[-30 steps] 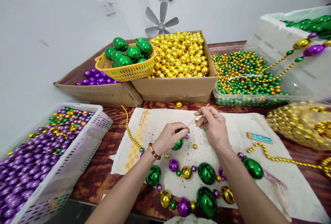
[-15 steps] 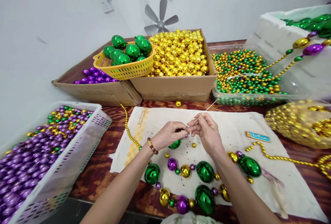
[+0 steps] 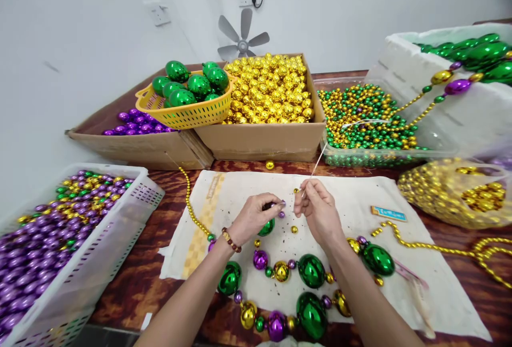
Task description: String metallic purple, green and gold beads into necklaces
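My left hand [image 3: 258, 216], with a beaded bracelet at the wrist, is closed in a pinch, a small purple bead [image 3: 282, 203] at its fingertips. Another purple bead [image 3: 281, 215] sits just below them. A short gap to the right, my right hand [image 3: 318, 205] pinches a thin white cord [image 3: 319, 159] that sticks up past the fingers. Beneath my left hand a large green bead [image 3: 266, 227] is partly hidden. Nearer to me, a string of green, gold and purple beads [image 3: 276, 325] curves across the white cloth [image 3: 344, 293], partly covered by my forearms.
Behind the cloth are a cardboard box of gold balls [image 3: 260, 141], a yellow basket [image 3: 188, 117] of green balls and a clear tub [image 3: 360, 157] of small beads. A white crate [image 3: 132, 203] of purple beads stands left. At right lie a bag of gold beads [image 3: 432, 192] and a blue packet [image 3: 389, 213].
My hands have drawn apart, where before their fingertips met. The white cord in my right hand points more steeply upward. The whole view has shifted slightly.
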`<state>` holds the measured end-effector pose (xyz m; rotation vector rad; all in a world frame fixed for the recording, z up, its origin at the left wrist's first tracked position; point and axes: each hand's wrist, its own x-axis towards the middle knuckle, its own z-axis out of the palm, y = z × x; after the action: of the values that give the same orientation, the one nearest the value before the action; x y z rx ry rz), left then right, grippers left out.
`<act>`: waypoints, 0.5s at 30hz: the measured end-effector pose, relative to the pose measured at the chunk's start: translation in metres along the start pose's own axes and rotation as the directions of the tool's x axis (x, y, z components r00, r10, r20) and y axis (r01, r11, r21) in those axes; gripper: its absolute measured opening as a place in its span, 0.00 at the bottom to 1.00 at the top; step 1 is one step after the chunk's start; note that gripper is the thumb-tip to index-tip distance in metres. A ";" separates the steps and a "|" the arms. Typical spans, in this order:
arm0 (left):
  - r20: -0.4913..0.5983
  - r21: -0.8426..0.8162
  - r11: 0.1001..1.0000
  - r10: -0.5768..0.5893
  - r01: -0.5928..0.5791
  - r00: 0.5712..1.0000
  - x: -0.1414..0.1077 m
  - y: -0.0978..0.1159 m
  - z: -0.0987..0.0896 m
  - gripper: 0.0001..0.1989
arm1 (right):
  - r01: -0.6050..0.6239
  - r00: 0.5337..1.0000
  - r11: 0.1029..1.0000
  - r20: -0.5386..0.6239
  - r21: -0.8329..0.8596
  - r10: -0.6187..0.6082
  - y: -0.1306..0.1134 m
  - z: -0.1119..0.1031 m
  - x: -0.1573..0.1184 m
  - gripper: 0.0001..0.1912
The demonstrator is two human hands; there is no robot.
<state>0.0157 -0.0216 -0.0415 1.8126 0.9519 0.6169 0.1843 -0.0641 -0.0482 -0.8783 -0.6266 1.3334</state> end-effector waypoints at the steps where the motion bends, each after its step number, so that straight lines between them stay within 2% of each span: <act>1: -0.053 -0.020 1.000 -0.021 0.020 0.998 -0.002 -0.004 0.002 0.10 | 0.025 1.000 1.000 -0.019 0.007 -0.025 -0.005 -0.002 -0.002 0.11; 5: -0.246 -0.151 0.982 -0.144 0.109 0.958 -0.013 -0.022 0.014 0.09 | 0.101 0.992 0.994 -0.081 0.032 -0.098 -0.024 -0.010 -0.011 0.08; 7: -0.288 -0.217 0.968 -0.183 0.122 0.940 -0.019 -0.029 0.020 0.09 | 0.099 0.992 0.995 -0.079 0.024 -0.096 -0.025 -0.012 -0.015 0.08; 9: -0.311 -0.250 0.960 -0.203 0.127 0.928 -0.023 -0.035 0.023 0.09 | 0.046 0.998 0.999 -0.046 -0.015 -0.047 -0.019 -0.012 -0.019 0.09; 12: -0.333 -0.188 0.968 -0.224 0.168 0.916 -0.028 -0.044 0.019 0.09 | -0.056 0.998 0.995 0.012 -0.084 0.057 -0.002 -0.013 -0.024 0.11; 15: -0.337 0.001 0.972 -0.220 0.234 0.916 -0.032 -0.053 0.007 0.08 | -0.095 0.994 0.988 0.043 -0.118 0.101 0.015 -0.017 -0.030 0.10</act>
<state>-0.0151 -0.0391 -0.0922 1.6284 1.3918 0.7771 0.1852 -0.0964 -0.0669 -0.9832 -0.7119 1.4216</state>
